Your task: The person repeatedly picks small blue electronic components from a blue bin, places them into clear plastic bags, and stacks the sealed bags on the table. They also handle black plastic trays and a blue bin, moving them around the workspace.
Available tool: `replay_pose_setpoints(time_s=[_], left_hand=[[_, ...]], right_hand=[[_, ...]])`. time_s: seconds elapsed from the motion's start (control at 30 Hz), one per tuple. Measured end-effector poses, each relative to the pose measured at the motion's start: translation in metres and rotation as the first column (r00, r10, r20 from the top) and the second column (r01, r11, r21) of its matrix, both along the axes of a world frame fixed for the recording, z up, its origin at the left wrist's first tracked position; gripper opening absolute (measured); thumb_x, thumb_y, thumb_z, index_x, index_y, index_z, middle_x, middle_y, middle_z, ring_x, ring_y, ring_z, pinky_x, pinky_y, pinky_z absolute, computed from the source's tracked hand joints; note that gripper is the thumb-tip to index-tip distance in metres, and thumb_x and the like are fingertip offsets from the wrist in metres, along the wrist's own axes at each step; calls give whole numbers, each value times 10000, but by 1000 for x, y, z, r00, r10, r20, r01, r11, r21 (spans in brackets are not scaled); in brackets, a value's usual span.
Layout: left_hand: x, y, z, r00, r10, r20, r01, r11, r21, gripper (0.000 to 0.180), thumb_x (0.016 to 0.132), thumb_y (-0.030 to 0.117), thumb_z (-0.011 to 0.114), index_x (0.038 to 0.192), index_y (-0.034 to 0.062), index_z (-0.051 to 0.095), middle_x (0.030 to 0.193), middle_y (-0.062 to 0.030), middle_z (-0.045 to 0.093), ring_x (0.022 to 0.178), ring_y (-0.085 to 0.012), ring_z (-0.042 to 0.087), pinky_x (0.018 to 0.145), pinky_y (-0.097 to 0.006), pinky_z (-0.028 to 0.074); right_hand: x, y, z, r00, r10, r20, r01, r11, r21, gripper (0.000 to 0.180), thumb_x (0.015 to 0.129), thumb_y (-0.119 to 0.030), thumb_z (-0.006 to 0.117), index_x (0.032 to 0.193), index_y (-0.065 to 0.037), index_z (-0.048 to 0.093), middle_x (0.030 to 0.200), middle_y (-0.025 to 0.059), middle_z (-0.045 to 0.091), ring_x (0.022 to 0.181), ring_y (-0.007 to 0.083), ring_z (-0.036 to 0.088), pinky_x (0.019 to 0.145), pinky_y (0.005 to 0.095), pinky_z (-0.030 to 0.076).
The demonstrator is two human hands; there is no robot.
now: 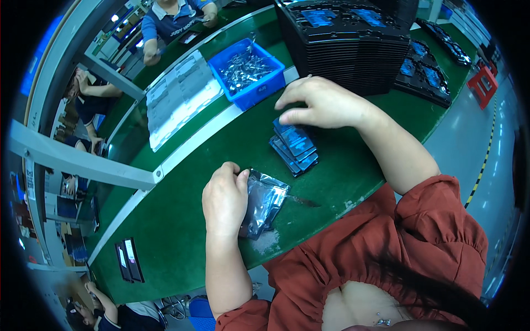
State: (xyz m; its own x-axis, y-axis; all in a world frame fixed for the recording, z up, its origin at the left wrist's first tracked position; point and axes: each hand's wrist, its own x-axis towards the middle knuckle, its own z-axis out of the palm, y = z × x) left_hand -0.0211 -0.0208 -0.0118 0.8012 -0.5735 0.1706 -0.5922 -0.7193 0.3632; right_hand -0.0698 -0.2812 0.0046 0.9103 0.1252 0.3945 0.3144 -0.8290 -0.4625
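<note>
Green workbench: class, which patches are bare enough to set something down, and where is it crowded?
Bare green workbench lies between the left hand and two dark slabs. Crowded: the blue parts bin, black tray stack and blue packets under the right hand.

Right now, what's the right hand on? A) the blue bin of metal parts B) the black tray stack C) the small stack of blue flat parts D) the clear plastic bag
C: the right hand rests its fingers on the stack of blue flat parts on the green table; the left hand holds the clear plastic bag.
</note>
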Motion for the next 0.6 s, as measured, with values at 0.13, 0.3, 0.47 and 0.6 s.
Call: replay_pose_setpoints(time_s=[0.13,0.3,0.47,0.6], left_hand=[[-1,-3,0,995,-9,-103,15,999,51,167,871,169,608,919,9,612,810,-186,648,779,-359,638,713,-433,498],[2,2,2,1000,10,-22,-10,1000,4,311,921,287,546,1009,0,627,905,-217,661,840,-380,640,745,-445,496],[-11,9,15,991,-49,-126,72,979,191,807,655,512,776,1189,-54,564,882,-193,665,831,-352,653,754,-430,507],[-34,4,18,989,-150,16,132,912,390,889,578,506,819,1180,-86,540,1067,-220,616,986,-355,604,845,-409,495]], right_hand=[[-9,8,1,972,134,-192,-145,988,-45,671,720,-391,753,1183,59,570,1108,220,617,1027,347,594,926,401,448],[-17,13,5,961,193,-200,-234,950,-206,907,580,-379,839,1285,63,479,1196,206,576,1125,345,538,986,405,407],[-24,23,4,964,199,-176,-238,942,-237,909,560,-351,854,1293,35,479,1211,202,557,1154,352,515,1001,418,389],[-46,7,13,944,219,247,-172,965,-197,691,663,-326,797,1215,-5,534,1101,158,588,1061,309,561,913,406,435]])
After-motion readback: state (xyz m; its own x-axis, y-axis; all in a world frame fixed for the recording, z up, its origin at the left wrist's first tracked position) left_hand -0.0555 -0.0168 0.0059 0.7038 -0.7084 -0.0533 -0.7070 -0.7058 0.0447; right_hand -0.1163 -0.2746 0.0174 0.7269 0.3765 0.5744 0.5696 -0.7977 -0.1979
